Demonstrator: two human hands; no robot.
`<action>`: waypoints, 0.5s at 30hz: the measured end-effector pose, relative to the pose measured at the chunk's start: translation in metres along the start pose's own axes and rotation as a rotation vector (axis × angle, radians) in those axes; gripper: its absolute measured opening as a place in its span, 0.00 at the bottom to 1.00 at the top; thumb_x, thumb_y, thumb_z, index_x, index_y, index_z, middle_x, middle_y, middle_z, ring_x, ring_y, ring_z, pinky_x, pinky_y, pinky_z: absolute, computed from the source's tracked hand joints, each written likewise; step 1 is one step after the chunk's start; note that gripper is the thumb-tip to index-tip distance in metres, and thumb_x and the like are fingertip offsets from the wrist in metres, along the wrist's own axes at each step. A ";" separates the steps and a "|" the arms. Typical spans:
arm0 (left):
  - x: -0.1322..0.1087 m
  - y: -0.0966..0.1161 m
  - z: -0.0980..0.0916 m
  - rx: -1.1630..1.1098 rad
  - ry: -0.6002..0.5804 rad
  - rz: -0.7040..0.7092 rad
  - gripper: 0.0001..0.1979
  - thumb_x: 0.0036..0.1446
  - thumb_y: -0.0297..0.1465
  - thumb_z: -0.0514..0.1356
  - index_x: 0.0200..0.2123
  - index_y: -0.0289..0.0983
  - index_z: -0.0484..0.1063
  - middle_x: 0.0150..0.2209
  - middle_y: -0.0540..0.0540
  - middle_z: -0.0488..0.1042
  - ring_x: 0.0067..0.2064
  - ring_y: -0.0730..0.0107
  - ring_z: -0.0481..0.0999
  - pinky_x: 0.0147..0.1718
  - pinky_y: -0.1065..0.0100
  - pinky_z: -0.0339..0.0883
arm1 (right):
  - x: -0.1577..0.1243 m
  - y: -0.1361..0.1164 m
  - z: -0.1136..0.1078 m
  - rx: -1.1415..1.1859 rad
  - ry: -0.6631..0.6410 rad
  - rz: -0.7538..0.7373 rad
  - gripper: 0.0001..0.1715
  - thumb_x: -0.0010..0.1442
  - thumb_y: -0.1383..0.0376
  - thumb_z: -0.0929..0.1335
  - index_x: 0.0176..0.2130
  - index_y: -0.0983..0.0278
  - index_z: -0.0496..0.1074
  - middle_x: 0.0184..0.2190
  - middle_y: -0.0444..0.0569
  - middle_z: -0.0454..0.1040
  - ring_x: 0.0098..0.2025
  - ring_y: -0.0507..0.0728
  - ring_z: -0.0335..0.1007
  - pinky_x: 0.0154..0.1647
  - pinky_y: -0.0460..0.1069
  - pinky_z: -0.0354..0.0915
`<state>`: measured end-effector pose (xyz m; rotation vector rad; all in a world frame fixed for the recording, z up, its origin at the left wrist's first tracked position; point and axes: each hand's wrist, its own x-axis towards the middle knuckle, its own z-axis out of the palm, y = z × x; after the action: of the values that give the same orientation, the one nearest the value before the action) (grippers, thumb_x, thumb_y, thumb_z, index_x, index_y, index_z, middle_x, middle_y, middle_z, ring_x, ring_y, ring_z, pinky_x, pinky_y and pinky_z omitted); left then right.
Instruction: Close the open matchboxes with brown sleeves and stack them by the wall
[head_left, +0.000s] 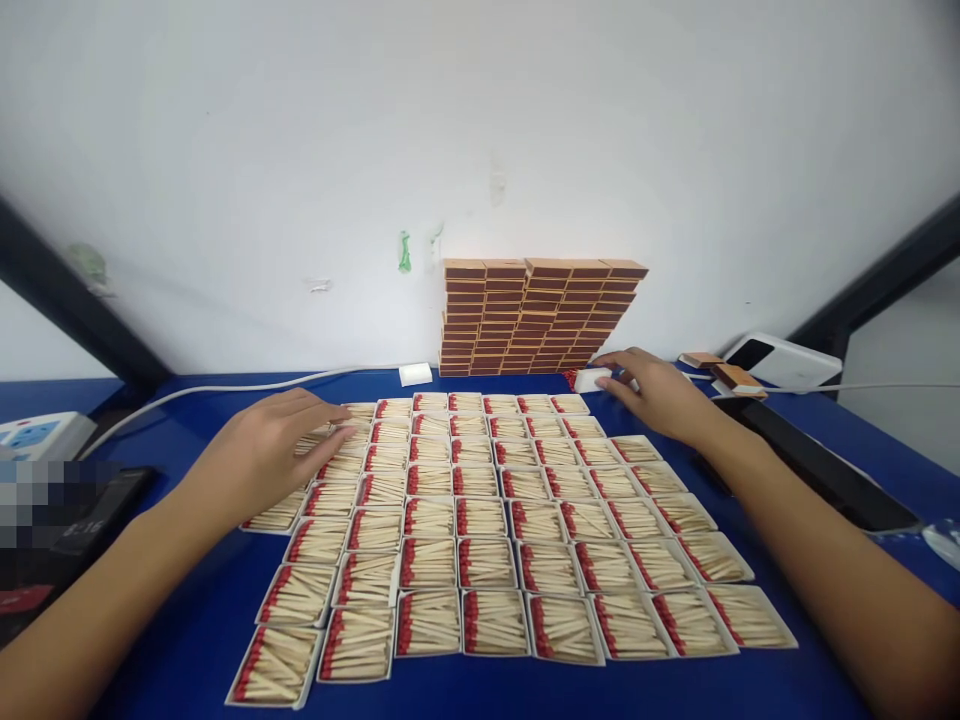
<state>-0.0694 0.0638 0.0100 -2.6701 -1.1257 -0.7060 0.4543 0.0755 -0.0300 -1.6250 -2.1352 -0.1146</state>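
Observation:
Rows of white matchbox trays, filled with red-headed matches, cover the blue tabletop. My left hand reaches over the far left trays, fingers stretched and thumb apart. Its fingertips are at a back-row tray, and the hand hides part of the trays under it. At the back right, my right hand has its thumb and fingers around a small white matchbox tray, with red match heads showing at its left end. Just behind that tray stands a stack of brown-sided matchbox sleeves against the wall.
A white plug-like block with a cable lies left of the stack. Right of my right hand are loose matchbox sleeves, a white device and a black phone-like slab. A dark device lies at the left.

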 end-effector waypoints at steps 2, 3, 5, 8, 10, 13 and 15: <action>0.000 0.000 -0.001 0.004 -0.005 -0.002 0.21 0.71 0.47 0.56 0.43 0.40 0.83 0.43 0.41 0.86 0.43 0.54 0.84 0.42 0.56 0.78 | 0.000 -0.004 0.001 -0.020 0.025 0.040 0.21 0.72 0.53 0.63 0.54 0.62 0.75 0.48 0.60 0.77 0.40 0.65 0.78 0.49 0.62 0.74; 0.000 0.000 -0.001 0.003 -0.004 0.000 0.21 0.71 0.47 0.56 0.43 0.40 0.83 0.43 0.41 0.86 0.43 0.54 0.84 0.42 0.56 0.78 | 0.000 -0.006 0.001 -0.022 0.032 0.042 0.21 0.71 0.53 0.63 0.54 0.62 0.75 0.49 0.60 0.76 0.38 0.64 0.77 0.48 0.62 0.74; 0.000 -0.001 -0.002 -0.002 0.003 0.007 0.20 0.71 0.46 0.56 0.43 0.40 0.83 0.42 0.42 0.86 0.43 0.54 0.84 0.43 0.55 0.78 | -0.002 -0.011 -0.001 -0.017 0.042 0.011 0.22 0.71 0.54 0.63 0.56 0.62 0.74 0.53 0.60 0.74 0.38 0.63 0.77 0.49 0.62 0.74; -0.001 -0.001 -0.004 -0.004 0.009 0.008 0.19 0.71 0.45 0.57 0.42 0.40 0.83 0.42 0.42 0.86 0.44 0.54 0.84 0.42 0.55 0.78 | -0.004 -0.016 -0.005 0.000 0.053 -0.067 0.23 0.70 0.54 0.64 0.59 0.59 0.74 0.55 0.59 0.73 0.47 0.67 0.77 0.55 0.64 0.73; -0.001 0.000 -0.004 -0.003 0.006 0.004 0.19 0.71 0.45 0.57 0.43 0.40 0.83 0.42 0.42 0.86 0.43 0.54 0.84 0.41 0.56 0.78 | -0.004 -0.017 -0.005 0.006 0.055 -0.100 0.23 0.70 0.54 0.64 0.59 0.56 0.75 0.53 0.58 0.73 0.54 0.69 0.75 0.60 0.66 0.71; -0.001 0.000 -0.005 -0.002 -0.002 0.001 0.19 0.71 0.45 0.56 0.44 0.40 0.83 0.42 0.42 0.86 0.43 0.54 0.84 0.41 0.56 0.77 | -0.004 -0.013 0.000 0.008 0.053 -0.112 0.23 0.72 0.54 0.63 0.59 0.57 0.76 0.52 0.59 0.73 0.57 0.69 0.73 0.63 0.66 0.69; -0.001 0.001 -0.005 -0.002 0.000 0.006 0.19 0.71 0.44 0.56 0.44 0.40 0.83 0.42 0.42 0.86 0.43 0.54 0.84 0.41 0.56 0.77 | -0.004 -0.010 0.004 0.003 0.047 -0.103 0.25 0.73 0.54 0.61 0.60 0.59 0.76 0.53 0.60 0.72 0.57 0.69 0.74 0.64 0.66 0.69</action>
<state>-0.0713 0.0609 0.0135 -2.6739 -1.1170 -0.7059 0.4447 0.0703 -0.0335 -1.4955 -2.1826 -0.1799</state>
